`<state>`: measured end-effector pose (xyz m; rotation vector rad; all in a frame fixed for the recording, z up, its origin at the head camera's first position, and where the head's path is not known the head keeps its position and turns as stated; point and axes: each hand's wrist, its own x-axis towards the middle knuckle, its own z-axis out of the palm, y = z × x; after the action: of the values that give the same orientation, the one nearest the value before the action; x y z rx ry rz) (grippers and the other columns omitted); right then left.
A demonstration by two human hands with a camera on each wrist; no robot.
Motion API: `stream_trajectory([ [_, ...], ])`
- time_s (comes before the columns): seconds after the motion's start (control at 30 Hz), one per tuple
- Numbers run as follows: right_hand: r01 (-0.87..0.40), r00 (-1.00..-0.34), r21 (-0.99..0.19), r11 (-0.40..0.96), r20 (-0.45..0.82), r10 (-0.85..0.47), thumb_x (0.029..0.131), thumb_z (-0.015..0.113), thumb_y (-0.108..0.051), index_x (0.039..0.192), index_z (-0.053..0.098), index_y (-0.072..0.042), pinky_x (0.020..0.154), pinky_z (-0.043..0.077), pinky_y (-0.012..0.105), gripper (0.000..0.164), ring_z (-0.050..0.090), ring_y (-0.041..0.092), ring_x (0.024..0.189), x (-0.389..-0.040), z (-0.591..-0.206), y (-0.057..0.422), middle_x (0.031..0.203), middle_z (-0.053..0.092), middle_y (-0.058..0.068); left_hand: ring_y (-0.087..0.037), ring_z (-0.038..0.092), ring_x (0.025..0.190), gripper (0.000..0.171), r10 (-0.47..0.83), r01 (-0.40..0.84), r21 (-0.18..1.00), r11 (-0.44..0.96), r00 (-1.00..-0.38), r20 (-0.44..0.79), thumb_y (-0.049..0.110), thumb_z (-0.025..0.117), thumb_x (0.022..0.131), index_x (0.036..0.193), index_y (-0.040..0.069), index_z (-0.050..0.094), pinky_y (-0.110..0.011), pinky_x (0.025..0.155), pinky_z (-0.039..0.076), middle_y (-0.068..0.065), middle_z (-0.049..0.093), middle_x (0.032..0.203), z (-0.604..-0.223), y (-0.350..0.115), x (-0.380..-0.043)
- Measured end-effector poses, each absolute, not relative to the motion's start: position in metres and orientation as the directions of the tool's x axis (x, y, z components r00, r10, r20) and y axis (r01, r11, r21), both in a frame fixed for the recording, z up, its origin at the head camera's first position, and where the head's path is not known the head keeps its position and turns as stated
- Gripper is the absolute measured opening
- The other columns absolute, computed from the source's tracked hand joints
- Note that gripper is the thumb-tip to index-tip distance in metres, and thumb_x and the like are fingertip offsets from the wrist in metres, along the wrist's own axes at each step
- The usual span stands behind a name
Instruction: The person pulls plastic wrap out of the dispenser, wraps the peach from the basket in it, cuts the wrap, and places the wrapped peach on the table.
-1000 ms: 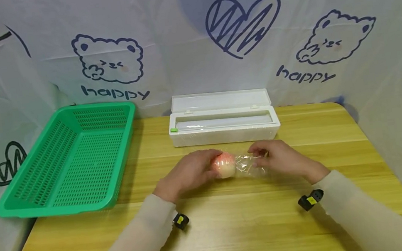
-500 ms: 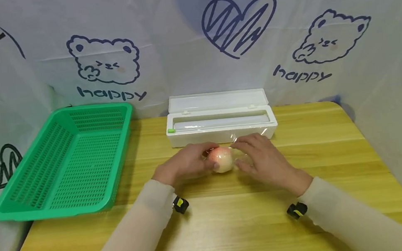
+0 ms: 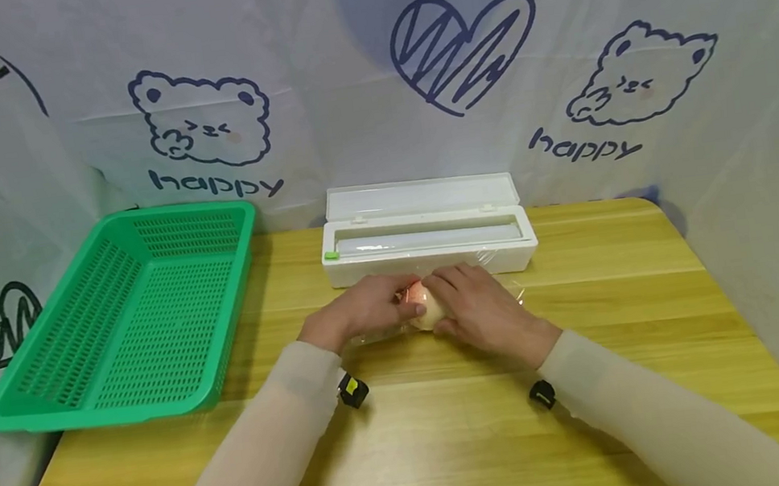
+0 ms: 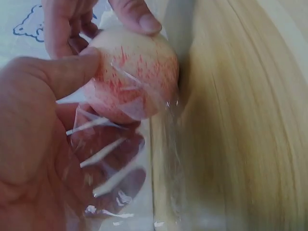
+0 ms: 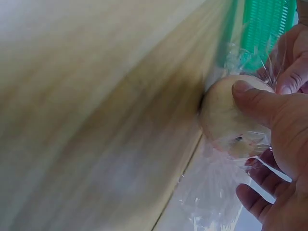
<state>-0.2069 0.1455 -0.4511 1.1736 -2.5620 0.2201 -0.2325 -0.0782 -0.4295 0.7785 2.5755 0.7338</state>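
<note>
A pale, red-streaked peach sits low over the table, close in front of the white box, with clear cling film around it. My left hand holds its left side; in the left wrist view the thumb presses on the fruit and the fingers lie behind the film. From the right, my right hand grips the peach, thumb on its side and other fingers curled behind. Loose film sticks out on both sides, seen as a crumpled tail in the right wrist view.
Behind the hands stands a long white cling-film box, its lid raised and a roll inside. A green slotted basket stands at the left of the wooden table. A printed cloth hangs around the back and sides.
My right hand has moved left from the film's loose end onto the peach. My left hand stays on the fruit, which has shifted slightly toward the box.
</note>
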Motion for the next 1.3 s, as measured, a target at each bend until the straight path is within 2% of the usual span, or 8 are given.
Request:
stream_trajectory([
  [0.2,-0.723,-0.673,-0.055,0.689,0.282,-0.684,0.082,0.074,-0.04,0.132,0.05,-0.003,0.105,0.037,0.05,0.067,0.047,0.033,0.12,-0.213,-0.445,0.144,0.128,0.056,0.014,-0.014,0.057,0.105,0.053,0.555,0.488,0.391,0.78,-0.828,-0.074,0.056,0.062,0.088,0.131,0.025,0.057,-0.036,0.095,0.046,0.006,0.065,0.12,-0.426,-0.082,-0.23],
  [0.3,-0.687,-0.72,-0.101,0.719,0.225,-0.656,0.081,0.073,-0.04,0.13,0.051,-0.007,0.104,0.037,0.05,0.063,0.046,0.03,0.121,-0.217,-0.441,0.142,0.129,0.056,0.012,-0.014,0.057,0.107,0.055,0.548,0.501,0.34,0.796,-0.835,-0.051,0.049,0.07,0.084,0.132,0.025,0.056,-0.036,0.094,0.047,0.006,0.065,0.122,-0.423,-0.089,-0.229],
  [0.43,-0.658,-0.752,-0.128,0.742,0.157,-0.64,0.081,0.074,-0.04,0.128,0.054,-0.01,0.097,0.04,0.05,0.059,0.048,0.028,0.116,-0.224,-0.436,0.14,0.128,0.058,0.009,-0.016,0.057,0.109,0.055,0.533,0.487,0.346,0.802,-0.845,-0.046,0.035,0.072,0.085,0.135,0.023,0.053,-0.038,0.095,0.047,0.002,0.063,0.125,-0.421,-0.103,-0.23],
  [0.63,-0.651,-0.759,-0.157,0.743,0.091,-0.645,0.082,0.073,-0.04,0.132,0.054,-0.013,0.097,0.04,0.052,0.06,0.049,0.027,0.112,-0.231,-0.429,0.142,0.131,0.059,0.006,-0.02,0.057,0.103,0.044,0.46,0.402,0.395,0.826,-0.886,-0.059,0.032,0.07,0.087,0.127,0.02,0.059,-0.043,0.093,0.048,-0.004,0.065,0.115,-0.417,-0.12,-0.234],
  [0.73,-0.644,-0.764,-0.17,0.746,0.082,-0.64,0.082,0.074,-0.04,0.133,0.053,-0.014,0.095,0.039,0.048,0.061,0.048,0.025,0.109,-0.233,-0.426,0.144,0.129,0.06,0.004,-0.025,0.053,0.107,0.04,0.437,0.429,0.335,0.839,-0.898,0.056,0.03,0.071,0.087,0.123,0.017,0.061,-0.044,0.097,0.044,-0.006,0.064,0.115,-0.413,-0.122,-0.231],
  [0.93,-0.636,-0.772,-0.165,0.754,0.111,-0.626,0.079,0.077,-0.042,0.128,0.055,-0.013,0.085,0.039,0.043,0.061,0.048,0.023,0.102,-0.235,-0.423,0.147,0.115,0.065,0.002,-0.029,0.049,0.111,0.034,0.533,0.619,0.136,0.774,-0.752,0.389,0.028,0.071,0.086,0.117,0.017,0.064,-0.049,0.092,0.042,-0.007,0.062,0.116,-0.416,-0.098,-0.219],
  [1.03,-0.64,-0.768,-0.148,0.754,0.113,-0.63,0.079,0.076,-0.043,0.128,0.057,-0.014,0.083,0.038,0.042,0.06,0.047,0.022,0.101,-0.236,-0.422,0.146,0.114,0.065,0.001,-0.027,0.048,0.112,0.03,0.576,0.658,0.104,0.746,-0.715,0.396,0.028,0.067,0.089,0.117,0.019,0.062,-0.049,0.09,0.042,-0.003,0.061,0.116,-0.427,-0.084,-0.217],
  [1.3,-0.634,-0.772,-0.123,0.763,0.141,-0.619,0.082,0.072,-0.048,0.132,0.053,-0.013,0.088,0.04,0.046,0.063,0.047,0.025,0.107,-0.235,-0.43,0.142,0.125,0.061,0.004,-0.024,0.049,0.107,0.034,0.552,0.603,0.059,0.795,-0.761,0.341,0.038,0.067,0.088,0.117,0.021,0.059,-0.045,0.083,0.04,0.002,0.065,0.118,-0.444,-0.072,-0.223],
])
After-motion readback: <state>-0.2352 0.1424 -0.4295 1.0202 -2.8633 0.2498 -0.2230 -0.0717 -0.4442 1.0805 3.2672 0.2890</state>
